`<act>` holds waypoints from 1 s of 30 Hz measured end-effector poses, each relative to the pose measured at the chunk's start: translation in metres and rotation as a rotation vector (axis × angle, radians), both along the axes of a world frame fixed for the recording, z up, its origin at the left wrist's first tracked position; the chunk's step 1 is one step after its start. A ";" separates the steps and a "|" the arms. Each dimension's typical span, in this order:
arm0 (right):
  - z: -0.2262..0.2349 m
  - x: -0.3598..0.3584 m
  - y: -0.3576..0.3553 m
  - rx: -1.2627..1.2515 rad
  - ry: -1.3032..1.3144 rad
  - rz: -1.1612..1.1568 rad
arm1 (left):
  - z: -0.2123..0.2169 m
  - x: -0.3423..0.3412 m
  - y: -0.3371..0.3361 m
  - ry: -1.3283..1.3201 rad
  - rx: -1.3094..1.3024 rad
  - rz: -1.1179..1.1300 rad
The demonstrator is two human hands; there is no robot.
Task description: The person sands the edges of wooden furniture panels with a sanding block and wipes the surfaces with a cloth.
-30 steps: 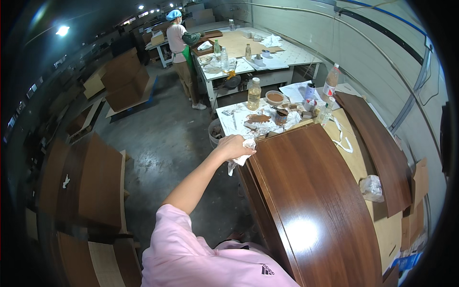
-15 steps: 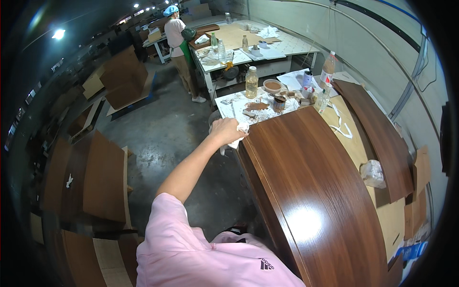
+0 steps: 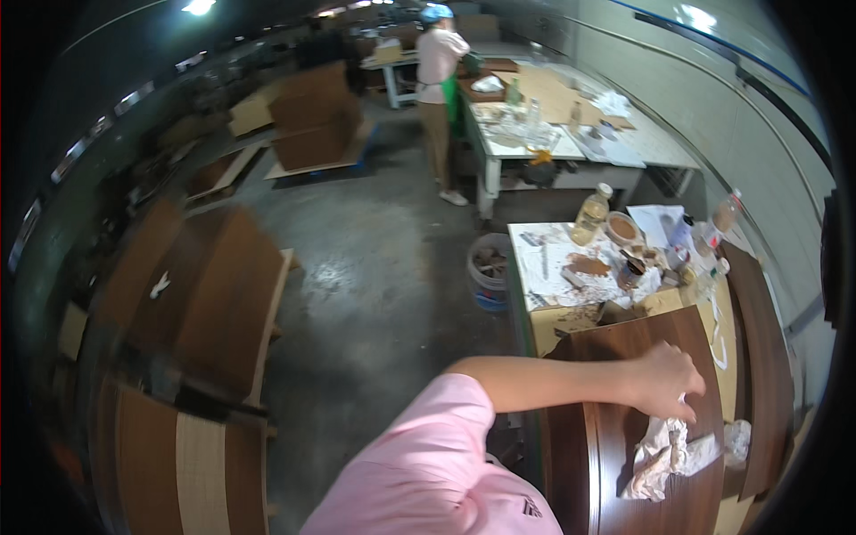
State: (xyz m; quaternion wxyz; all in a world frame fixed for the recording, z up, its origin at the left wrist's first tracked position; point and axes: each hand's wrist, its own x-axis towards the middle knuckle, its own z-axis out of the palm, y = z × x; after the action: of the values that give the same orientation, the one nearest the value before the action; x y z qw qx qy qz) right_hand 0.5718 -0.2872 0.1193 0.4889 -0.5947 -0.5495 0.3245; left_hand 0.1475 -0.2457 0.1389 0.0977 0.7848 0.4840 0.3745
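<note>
My left arm reaches across to the right, over a dark brown wood-grain panel [image 3: 615, 343]. At its end my left hand [image 3: 664, 382] is closed, its fingers curled down onto a crumpled white cloth [image 3: 655, 459]. Below the fingers the cloth spreads loosely across the glossy panel. The palm side and part of the grip are hidden. My right hand is out of the picture.
Beyond the panel, a paper-covered worktop holds a bottle of yellowish liquid [image 3: 591, 214], a tub of brown paste [image 3: 622, 229] and a small dark can [image 3: 631, 272]. A bucket [image 3: 489, 272] stands on the floor beside it. Another person [image 3: 437, 80] stands at a far table. Brown panels [image 3: 223, 294] lie left.
My left hand has moved from the panel's far left corner to the right, over its surface, bringing the cloth along. The view has swung left, and the bucket now shows.
</note>
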 end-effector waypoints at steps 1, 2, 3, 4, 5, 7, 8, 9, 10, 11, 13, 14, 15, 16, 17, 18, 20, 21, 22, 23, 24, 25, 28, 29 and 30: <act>-0.002 -0.050 -0.002 -0.041 0.186 0.045 | -0.003 -0.023 0.003 -0.068 0.058 -0.027; -0.001 -0.097 0.004 -0.090 0.378 0.090 | -0.007 -0.055 0.007 -0.052 -0.024 0.001; 0.010 -0.158 0.004 -0.143 0.562 0.090 | -0.006 -0.090 0.000 -0.243 -0.098 0.050; -0.032 -0.109 0.055 0.099 -0.064 0.375 | -0.019 -0.145 -0.009 -0.374 -0.163 0.111; -0.016 -0.176 0.039 0.017 0.066 0.280 | -0.036 -0.176 0.002 -0.372 -0.224 0.150; -0.022 -0.218 0.055 -0.020 -0.343 0.373 | -0.069 -0.241 0.012 -0.424 -0.240 0.277; -0.016 -0.236 0.057 0.004 -0.505 0.396 | -0.082 -0.259 0.018 -0.474 -0.308 0.335; -0.016 -0.260 0.060 0.029 -0.655 0.458 | -0.099 -0.281 0.019 -0.545 -0.360 0.396; -0.016 -0.276 0.062 -0.014 -0.758 0.426 | -0.112 -0.293 0.028 -0.548 -0.377 0.406; -0.020 -0.287 0.065 -0.057 -0.855 0.398 | -0.130 -0.301 0.038 -0.535 -0.398 0.411; -0.042 -0.286 0.071 0.092 -1.001 0.347 | -0.150 -0.293 0.056 -0.496 -0.444 0.405; -0.049 -0.284 0.069 0.143 -1.012 0.307 | -0.158 -0.283 0.066 -0.401 -0.417 0.373; -0.050 -0.287 0.070 0.199 -1.020 0.281 | -0.166 -0.270 0.074 -0.308 -0.387 0.352; -0.048 -0.288 0.069 0.183 -1.033 0.265 | -0.173 -0.254 0.082 -0.242 -0.248 0.285; -0.046 -0.290 0.069 0.196 -1.023 0.237 | -0.178 -0.240 0.091 -0.133 -0.340 0.262; -0.046 -0.292 0.069 0.208 -1.009 0.211 | -0.188 -0.226 0.099 -0.036 -0.305 0.217; -0.047 -0.293 0.070 0.210 -1.015 0.178 | -0.208 -0.205 0.117 0.056 -0.268 0.140; -0.049 -0.294 0.071 0.223 -1.008 0.167 | -0.217 -0.196 0.123 0.216 -0.245 0.161; -0.049 -0.296 0.073 0.219 -1.011 0.159 | -0.227 -0.190 0.130 0.374 -0.215 0.185; -0.049 -0.305 0.077 0.243 -0.986 0.163 | -0.255 -0.201 0.142 0.455 -0.164 0.220; -0.050 -0.303 0.078 0.224 -0.988 0.138 | -0.249 -0.197 0.147 0.390 -0.198 0.183; -0.052 -0.298 0.080 0.207 -0.989 0.114 | -0.234 -0.195 0.146 0.328 -0.232 0.148; -0.055 -0.281 0.121 0.084 -0.978 0.066 | -0.188 -0.211 0.136 -0.078 -0.251 0.167; -0.060 -0.271 0.143 0.094 -0.968 0.004 | -0.166 -0.217 0.129 -0.075 -0.258 0.152; -0.060 -0.262 0.165 0.114 -0.938 -0.023 | -0.142 -0.223 0.120 -0.173 -0.224 0.078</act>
State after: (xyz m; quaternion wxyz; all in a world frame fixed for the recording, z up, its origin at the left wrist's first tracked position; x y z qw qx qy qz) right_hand 0.3097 -0.1224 0.0594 0.2232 -0.6554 -0.7214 -0.0151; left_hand -0.0756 -0.1258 -0.0032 0.2114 0.7145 0.5425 0.3880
